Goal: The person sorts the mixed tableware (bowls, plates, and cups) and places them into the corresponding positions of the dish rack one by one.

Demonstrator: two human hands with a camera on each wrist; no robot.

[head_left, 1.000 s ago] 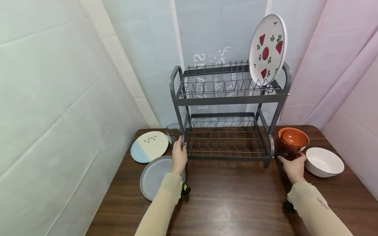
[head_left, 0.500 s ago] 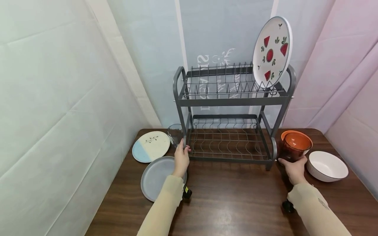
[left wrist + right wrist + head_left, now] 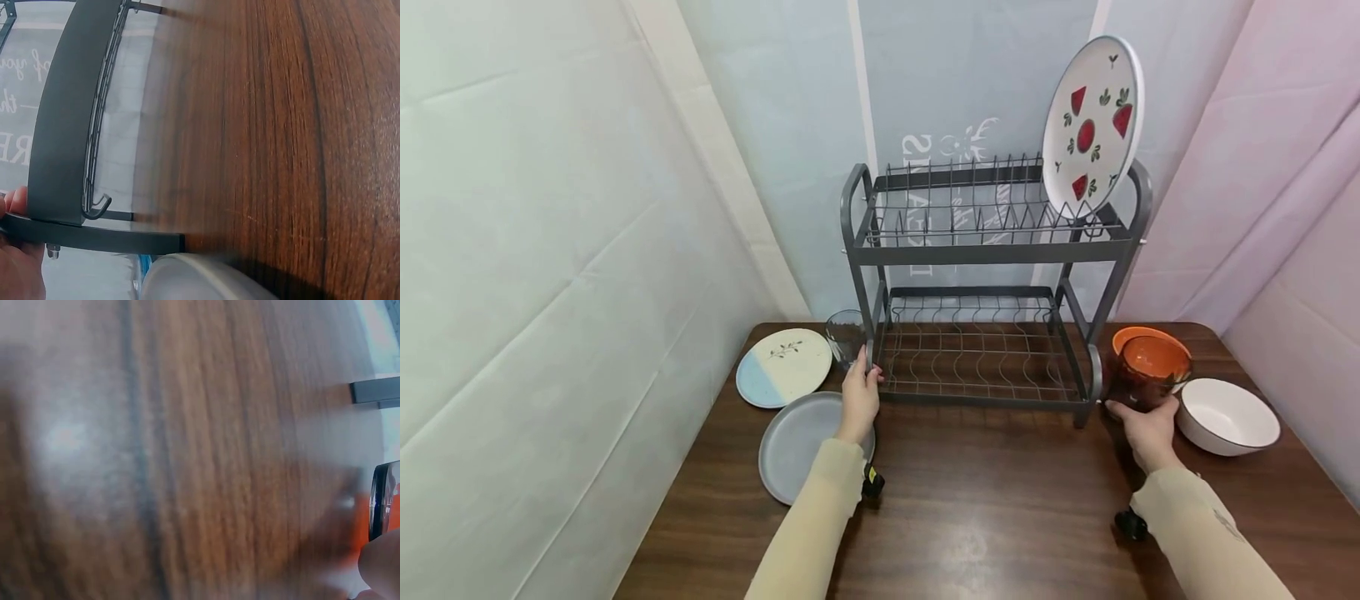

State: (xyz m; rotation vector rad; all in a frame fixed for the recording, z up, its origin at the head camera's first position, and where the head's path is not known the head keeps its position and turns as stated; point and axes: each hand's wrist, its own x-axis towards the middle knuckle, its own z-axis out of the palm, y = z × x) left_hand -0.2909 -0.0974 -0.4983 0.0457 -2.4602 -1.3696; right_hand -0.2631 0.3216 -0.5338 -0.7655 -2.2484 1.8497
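Note:
A two-tier grey metal dish rack stands on the table. My left hand grips the lower left part of its side frame; in the left wrist view fingers curl round the dark bar. On the right, my right hand holds a see-through brown glass near its base, beside the rack's right leg. Its thumb lies against the glass base in the right wrist view. An orange bowl sits behind the glass and is partly hidden. A watermelon-patterned plate stands upright in the rack's top right.
A white bowl stands right of the right hand. To the left lie a grey plate and a blue-and-cream plate. A clear glass stands behind the left hand. Cloth walls border the wooden table.
The head view has shifted slightly. Both hands keep their places on the rack and the brown glass; no thing has visibly moved on the table.

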